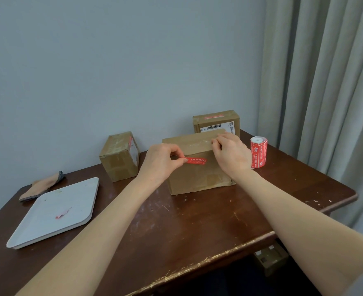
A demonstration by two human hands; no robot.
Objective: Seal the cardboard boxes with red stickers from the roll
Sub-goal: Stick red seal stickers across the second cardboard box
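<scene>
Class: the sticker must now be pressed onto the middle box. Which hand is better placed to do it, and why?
The left hand. It already pinches the red sticker by one end, in front of the box. The right hand rests on the box's top edge, probably steadying it.

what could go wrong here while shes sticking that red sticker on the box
The left hand pinches only one end of the red sticker, so the free end could curl or land crooked on the middle box. The right hand rests at the box's top edge; if it slips, the upright box might tip back toward the rear box. The sticker roll stands close to the right forearm and could be knocked over.
</scene>
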